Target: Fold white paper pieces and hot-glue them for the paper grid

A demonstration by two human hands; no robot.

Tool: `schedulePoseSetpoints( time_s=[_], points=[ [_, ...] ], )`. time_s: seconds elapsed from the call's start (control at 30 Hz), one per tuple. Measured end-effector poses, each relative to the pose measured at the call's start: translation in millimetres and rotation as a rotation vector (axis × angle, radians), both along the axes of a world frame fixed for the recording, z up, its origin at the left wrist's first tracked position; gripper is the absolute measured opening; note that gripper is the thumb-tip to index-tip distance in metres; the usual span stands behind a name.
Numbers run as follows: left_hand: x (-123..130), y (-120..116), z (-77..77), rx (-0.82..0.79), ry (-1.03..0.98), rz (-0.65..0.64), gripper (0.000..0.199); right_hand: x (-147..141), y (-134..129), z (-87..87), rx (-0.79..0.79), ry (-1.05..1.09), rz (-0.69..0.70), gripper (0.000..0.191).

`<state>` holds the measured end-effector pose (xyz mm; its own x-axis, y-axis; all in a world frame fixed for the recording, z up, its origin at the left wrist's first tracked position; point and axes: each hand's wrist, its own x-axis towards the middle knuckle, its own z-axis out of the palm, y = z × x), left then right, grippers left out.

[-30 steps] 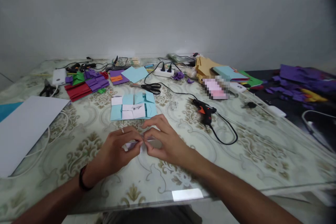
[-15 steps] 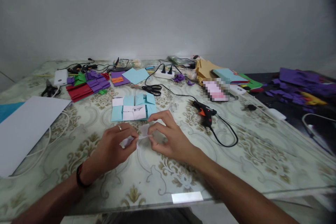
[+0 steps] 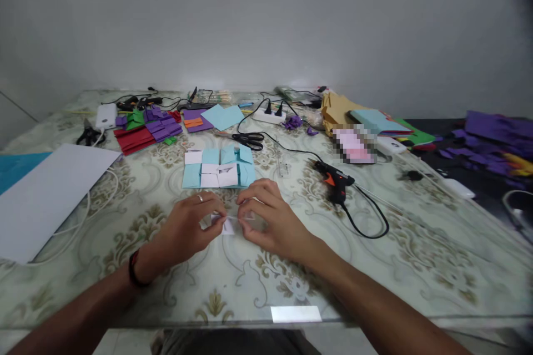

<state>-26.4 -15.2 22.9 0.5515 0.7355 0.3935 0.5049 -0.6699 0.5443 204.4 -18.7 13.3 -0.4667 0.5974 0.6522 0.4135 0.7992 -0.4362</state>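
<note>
Between my hands is a small piece of white paper point(image 3: 227, 227), folded and seen partly edge-on. My left hand point(image 3: 194, 222), with a ring and a dark wristband, pinches its left side between thumb and index finger. My right hand point(image 3: 270, 219) pinches the right side, its fingers curled over and hiding part of the paper. Just beyond my hands lie folded light-blue and white paper pieces point(image 3: 192, 176), set close together on the patterned table point(image 3: 166, 299).
A black glue gun point(image 3: 339, 183) with its cable lies to the right. Black scissors point(image 3: 250, 140) and a white power strip point(image 3: 270, 116) are farther back. White sheets point(image 3: 58, 194) cover the left side. Purple, red and green folded papers point(image 3: 135, 138) sit back left; purple papers point(image 3: 485, 133) are far right.
The white paper has turned in my fingers and now shows a thin upper edge. Both hands still pinch it. The whole view has shifted slightly, moving the table items rightward.
</note>
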Motion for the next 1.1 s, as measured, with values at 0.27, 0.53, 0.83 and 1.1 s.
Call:
schedulePoseSetpoints(
  time_s=[0.27, 0.53, 0.83, 1.1],
  points=[
    [5, -6, 2.3, 0.052, 0.006, -0.051, 0.01, -5, -4, -3.8, -0.005, 0.003, 0.037, 0.014],
    [8, -7, 5.1, 0.057, -0.054, -0.099, 0.011, -8, -6, -6.8, -0.01, 0.03, 0.067, 0.015],
    [5, -7, 9.9, 0.025, -0.119, -0.069, 0.013, -7, -7, 2.6, -0.033, 0.109, 0.034, 0.016],
    [-1, -2, 18.1, -0.109, -0.147, -0.041, 0.016, -1, -3, 9.6, -0.096, 0.125, 0.015, 0.017]
  ],
)
